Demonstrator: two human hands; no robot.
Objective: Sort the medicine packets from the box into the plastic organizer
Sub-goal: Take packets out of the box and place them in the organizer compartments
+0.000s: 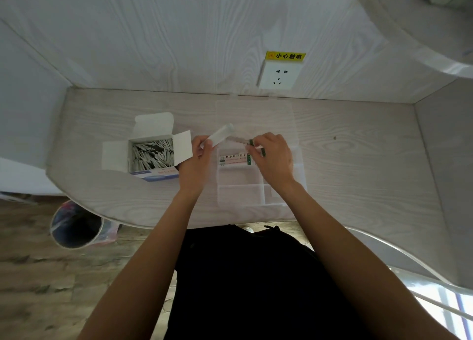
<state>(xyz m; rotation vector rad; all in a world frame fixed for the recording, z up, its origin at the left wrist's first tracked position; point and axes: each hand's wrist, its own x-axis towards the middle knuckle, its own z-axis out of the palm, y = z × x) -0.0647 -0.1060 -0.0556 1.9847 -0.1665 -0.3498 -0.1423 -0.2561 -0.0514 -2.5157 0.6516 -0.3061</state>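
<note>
An open white box (151,172) stands on the desk at the left, with several white medicine packets (153,153) upright inside. A clear plastic organizer (240,193) lies to its right, lid open toward the wall. Packets with green and red print (231,160) lie in its upper left compartment. My left hand (201,155) holds a white packet (220,134) tilted up over the gap between box and organizer. My right hand (272,156) pinches a packet with a green end (252,143) above the organizer.
A wall socket (279,76) with a yellow warning label sits on the back panel behind the organizer. A bin with a plastic liner (76,224) stands on the floor at the lower left, below the desk's curved front edge. Side panels close the desk left and right.
</note>
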